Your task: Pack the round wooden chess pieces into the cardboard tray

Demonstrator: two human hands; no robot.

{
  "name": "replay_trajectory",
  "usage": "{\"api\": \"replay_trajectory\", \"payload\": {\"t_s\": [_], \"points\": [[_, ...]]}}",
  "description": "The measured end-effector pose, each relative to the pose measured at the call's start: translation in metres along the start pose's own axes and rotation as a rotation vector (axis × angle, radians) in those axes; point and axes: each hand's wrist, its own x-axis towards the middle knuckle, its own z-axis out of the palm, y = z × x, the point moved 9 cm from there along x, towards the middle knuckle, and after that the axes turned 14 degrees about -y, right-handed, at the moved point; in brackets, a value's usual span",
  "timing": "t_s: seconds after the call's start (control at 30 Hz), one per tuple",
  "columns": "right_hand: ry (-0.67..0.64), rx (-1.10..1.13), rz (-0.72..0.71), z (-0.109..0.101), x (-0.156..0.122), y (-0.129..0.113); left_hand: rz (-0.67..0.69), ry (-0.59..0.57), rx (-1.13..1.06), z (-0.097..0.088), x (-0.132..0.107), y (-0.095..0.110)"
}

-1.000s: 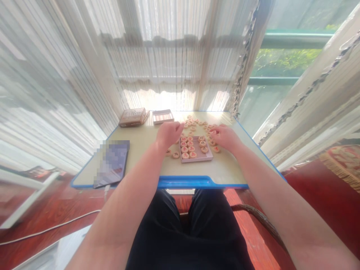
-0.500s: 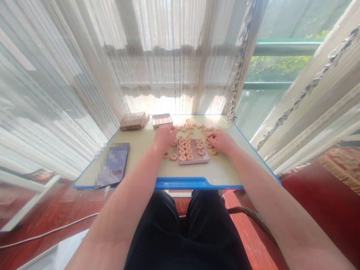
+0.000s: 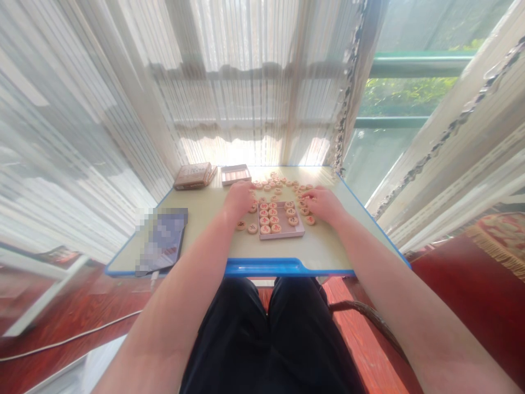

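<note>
Round wooden Chinese chess pieces with red and black characters lie about the table. A shallow pinkish box tray (image 3: 283, 234) sits in front of me, with two columns of red-marked pieces (image 3: 269, 218) at its left. A short column of black-marked pieces (image 3: 291, 212) stands at its right, with bare tray between. My left hand (image 3: 240, 198) reaches beyond the tray's left corner, fingers stretched over loose pieces and partly hidden by the hand's back. On the right side, my right hand (image 3: 322, 202) hovers at a cluster of loose pieces (image 3: 304, 210), its fingers apart.
A second shallow box (image 3: 235, 174) stands at the back, beside stacked brown boxes (image 3: 192, 176). More pieces (image 3: 274, 180) are scattered along the far middle. A tablet (image 3: 166, 238) with a cable lies at the left. The table has a blue edge (image 3: 262, 267); curtains hang behind it.
My left hand's fingers have shifted slightly left and spread from a closer pinch. The right hand's fingers have moved slightly up over the loose pieces. The tray's pieces look the same.
</note>
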Motion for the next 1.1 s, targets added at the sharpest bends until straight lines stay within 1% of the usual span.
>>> {"api": "replay_trajectory", "payload": {"t_s": [0.1,0.17,0.23,0.27,0.37,0.47,0.57,0.73,0.83,0.9,0.97,1.03,1.1], "points": [[0.065,-0.052,0.035,-0.006,-0.001,0.006,-0.011,-0.125,0.070,0.013,0.004,-0.002],[0.159,-0.079,0.077,-0.016,-0.004,0.012,0.011,-0.195,0.080,0.021,0.005,0.000],[0.239,-0.069,0.114,-0.024,-0.007,0.019,0.030,-0.209,0.037,0.024,0.005,0.001],[0.245,-0.054,0.126,-0.024,-0.007,0.021,0.028,-0.200,0.005,0.023,0.005,0.000],[0.157,-0.013,0.112,-0.012,0.000,0.024,-0.034,-0.154,-0.110,0.019,0.005,-0.008],[0.071,-0.031,0.000,0.004,0.007,0.012,-0.091,-0.109,-0.200,0.017,0.005,-0.017],[0.007,-0.048,-0.080,0.014,0.009,0.001,-0.087,-0.115,-0.193,0.017,0.006,-0.017],[-0.047,-0.017,-0.062,0.017,0.010,-0.002,-0.047,-0.143,-0.146,0.019,0.005,-0.010],[-0.075,-0.018,-0.069,0.020,0.012,-0.003,-0.081,-0.136,-0.199,0.019,0.005,-0.013],[-0.064,-0.018,-0.076,0.020,0.013,-0.002,-0.117,-0.108,-0.240,0.016,0.004,-0.018],[-0.048,-0.013,-0.075,0.020,0.013,-0.001,-0.135,-0.052,-0.277,0.011,0.004,-0.023],[-0.045,-0.008,-0.075,0.020,0.013,0.000,-0.133,0.001,-0.302,0.006,0.004,-0.027],[-0.052,-0.004,-0.074,0.020,0.013,0.001,-0.127,0.029,-0.308,0.003,0.004,-0.029]]}}
